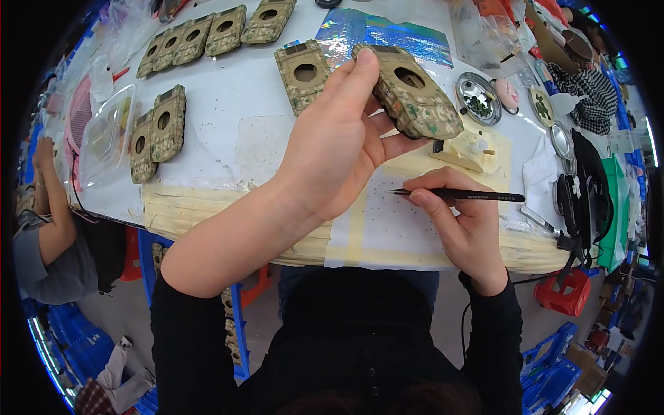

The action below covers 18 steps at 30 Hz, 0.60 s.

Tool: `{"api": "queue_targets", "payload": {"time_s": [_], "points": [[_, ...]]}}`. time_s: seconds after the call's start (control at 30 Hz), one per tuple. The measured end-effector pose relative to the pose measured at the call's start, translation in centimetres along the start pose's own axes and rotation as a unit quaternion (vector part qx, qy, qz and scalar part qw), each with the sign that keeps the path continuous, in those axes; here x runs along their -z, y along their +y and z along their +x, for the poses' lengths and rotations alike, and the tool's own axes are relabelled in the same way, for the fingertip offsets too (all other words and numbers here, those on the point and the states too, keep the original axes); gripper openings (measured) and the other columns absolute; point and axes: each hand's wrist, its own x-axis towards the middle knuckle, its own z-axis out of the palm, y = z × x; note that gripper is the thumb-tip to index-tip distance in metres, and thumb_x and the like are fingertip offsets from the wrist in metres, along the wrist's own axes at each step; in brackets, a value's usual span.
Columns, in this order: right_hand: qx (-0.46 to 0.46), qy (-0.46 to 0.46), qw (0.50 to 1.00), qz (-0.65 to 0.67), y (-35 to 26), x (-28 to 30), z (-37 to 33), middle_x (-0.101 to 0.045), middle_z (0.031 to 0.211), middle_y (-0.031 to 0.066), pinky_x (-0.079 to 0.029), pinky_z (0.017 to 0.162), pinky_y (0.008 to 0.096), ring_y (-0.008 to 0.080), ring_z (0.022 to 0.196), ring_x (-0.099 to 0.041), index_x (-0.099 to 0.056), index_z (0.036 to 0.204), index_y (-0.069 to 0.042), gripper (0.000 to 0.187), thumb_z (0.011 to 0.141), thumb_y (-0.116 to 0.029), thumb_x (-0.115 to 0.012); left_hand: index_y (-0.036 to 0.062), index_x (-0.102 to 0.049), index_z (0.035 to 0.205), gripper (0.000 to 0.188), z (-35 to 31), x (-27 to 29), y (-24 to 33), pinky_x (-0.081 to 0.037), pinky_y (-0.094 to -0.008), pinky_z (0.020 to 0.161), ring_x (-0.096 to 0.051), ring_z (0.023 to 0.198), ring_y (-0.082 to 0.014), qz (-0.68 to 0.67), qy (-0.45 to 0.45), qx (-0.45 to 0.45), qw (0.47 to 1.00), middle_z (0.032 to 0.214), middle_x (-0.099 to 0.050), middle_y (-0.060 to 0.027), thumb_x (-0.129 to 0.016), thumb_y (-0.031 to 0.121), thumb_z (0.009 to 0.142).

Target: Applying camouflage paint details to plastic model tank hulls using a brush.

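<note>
My left hand (pixel 332 145) is closed around a camouflage-painted model tank hull (pixel 434 104), raised over the table with its round top opening showing. A similar hull (pixel 299 72) lies just left of it, partly behind my hand. In my right hand (pixel 460 221) is a pair of black tweezers (pixel 484 196), gripped between thumb and fingers. Its tips point left, above a white sheet (pixel 384 238) dotted with several tiny dark specks. Whether the tips pinch anything is too small to tell. Beyond my right hand sits a pale yellow block (pixel 467 158) with a small white piece on it.
More camouflage hulls (pixel 225 31) stand at the far left, and two others (pixel 166 128) nearer. A clear plastic tub (pixel 104 145) is beside them. At right are a round metal dish (pixel 478 104) of small dark green parts and a black bag (pixel 588 187). Another person (pixel 52 235) sits at left.
</note>
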Motion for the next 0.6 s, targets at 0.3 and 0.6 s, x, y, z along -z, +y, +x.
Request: {"api": "queue_targets", "payload": {"time_s": [0.3, 0.6], "points": [[0.015, -0.002, 1.0, -0.025, -0.01, -0.06, 0.1, -0.064, 0.081, 0.0086, -0.049, 0.063, 0.025, 0.017, 0.069, -0.062, -0.063, 0.086, 0.003, 0.012, 0.083, -0.009, -0.063, 0.0053, -0.039, 0.117, 0.035, 0.04, 0.06, -0.03, -0.049, -0.0418, 0.089, -0.052, 0.104, -0.0209, 0.003, -0.005, -0.014, 1.0, 0.112, -0.05, -0.0095, -0.036, 0.034, 0.098], [0.012, 0.001, 0.999, -0.032, 0.12, -0.16, 0.12, -0.063, 0.078, 0.0083, -0.048, 0.061, 0.0248, 0.0167, 0.066, -0.061, -0.063, 0.086, 0.003, 0.012, 0.083, -0.009, -0.064, 0.0049, -0.039, 0.117, 0.035, 0.03, 0.01, -0.01, -0.049, -0.0415, 0.088, -0.053, 0.103, -0.0211, 0.003, -0.002, -0.02, 1.0, 0.112, -0.05, -0.0097, -0.035, 0.034, 0.098]]}}
